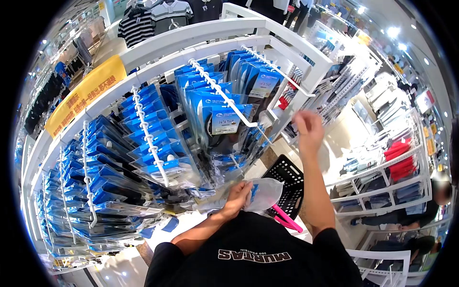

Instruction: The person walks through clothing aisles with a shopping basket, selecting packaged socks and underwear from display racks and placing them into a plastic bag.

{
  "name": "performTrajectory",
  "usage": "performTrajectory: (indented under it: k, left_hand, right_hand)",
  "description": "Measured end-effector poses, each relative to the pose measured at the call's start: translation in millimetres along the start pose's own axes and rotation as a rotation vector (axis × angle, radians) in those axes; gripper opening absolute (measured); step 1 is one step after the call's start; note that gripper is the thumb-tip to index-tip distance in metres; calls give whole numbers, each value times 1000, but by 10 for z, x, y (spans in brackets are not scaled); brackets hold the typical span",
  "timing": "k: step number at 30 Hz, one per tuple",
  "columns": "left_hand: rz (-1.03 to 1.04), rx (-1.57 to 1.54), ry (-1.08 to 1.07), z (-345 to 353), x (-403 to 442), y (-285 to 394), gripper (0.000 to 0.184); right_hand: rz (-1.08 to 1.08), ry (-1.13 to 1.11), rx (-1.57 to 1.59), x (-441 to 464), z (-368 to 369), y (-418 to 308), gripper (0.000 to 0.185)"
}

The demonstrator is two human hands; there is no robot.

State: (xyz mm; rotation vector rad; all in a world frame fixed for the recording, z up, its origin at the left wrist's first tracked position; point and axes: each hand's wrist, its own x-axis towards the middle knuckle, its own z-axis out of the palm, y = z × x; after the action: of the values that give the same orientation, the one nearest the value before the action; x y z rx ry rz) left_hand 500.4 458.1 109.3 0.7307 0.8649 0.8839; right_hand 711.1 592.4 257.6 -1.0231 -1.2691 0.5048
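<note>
My left hand (237,197) is closed on a clear plastic packet (267,195) with a blue label inside, held low in front of my chest. My right hand (308,128) is raised at the right end of the display rack, beside the tip of a white hook. Its fingers are loosely bent and slightly blurred, with nothing visible between them. Left of it, blue-carded packets (224,118) hang on a long white hook (217,88). Below and between my arms sits a black perforated basket (287,184) with a pink handle (288,220).
More hooks of blue-carded packets (103,177) fill the rack to the left, under its white rail (162,57) and a yellow sign (86,93). Striped shirts (136,26) hang behind. At right stand shelves of folded clothes (400,158), with a person (420,203) beside them.
</note>
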Motion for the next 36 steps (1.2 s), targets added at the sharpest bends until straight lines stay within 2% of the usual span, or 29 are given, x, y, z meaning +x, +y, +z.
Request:
performTrajectory:
  k: [1, 3, 4, 5, 6, 8, 10, 13, 16, 18, 20, 24, 26, 28, 29, 32, 34, 36]
  left_hand:
    - [1, -16, -22, -13, 5, -8, 25]
    - [-13, 17, -13, 17, 15, 45, 28]
    - [-25, 37, -11, 35, 19, 58, 30]
    - [-26, 88, 5, 44, 55, 22, 30]
    - [-25, 141, 19, 56, 126, -39, 30]
    - [-33, 183, -4, 141, 185, -56, 31]
    - [-57, 165, -75, 260, 160, -10, 31]
    - [-14, 120, -137, 382, 251, -276, 28]
    - [-19, 307, -166, 424, 197, -234, 29]
    - [-67, 263, -215, 404, 168, -198, 30]
    - [-96, 235, -232, 376, 132, -171, 30]
    - [-70, 248, -210, 318, 87, -130, 29]
    - [-18, 239, -180, 307, 105, -126, 29]
    - [46, 200, -129, 298, 151, -121, 30]
    - [49, 208, -120, 261, 153, -88, 29]
    - [20, 206, -53, 157, 172, 99, 29]
    - [-67, 174, 63, 115, 172, 132, 29]
    - [49, 172, 86, 28, 258, -26, 31]
  right_hand:
    - [126, -113, 49, -235, -140, 41, 15]
    - [503, -526, 48, -702, -305, -129, 11]
    - [500, -765, -168, -864, -360, -176, 11]
    - [313, -872, -203, -1054, -395, -70, 11]
    - [419, -871, -142, -1288, -434, 95, 14]
    - [480, -1044, -344, -1593, -506, 357, 27]
    - [325, -970, -469, -1943, -507, 584, 37]
    - [408, -1069, -589, -2211, -459, 854, 36]
    - [397, -975, -511, -2417, -324, 901, 33]
    - [409, -895, -524, -2739, -298, 1354, 32]
    - [434, -873, -546, -2860, -285, 1502, 31]
    - [544, -915, -526, -2647, -188, 1353, 30]
    - [498, -912, -598, -2509, -175, 1220, 28]
    - [329, -888, -784, -2374, -218, 1080, 25]
    - [244, -949, -867, -2264, -265, 1021, 21]
    - [178, -803, -556, -1895, -387, 611, 16]
    - [249, -697, -418, -1632, -462, 314, 16]
    - [388, -492, -427, -1553, -543, 242, 17]
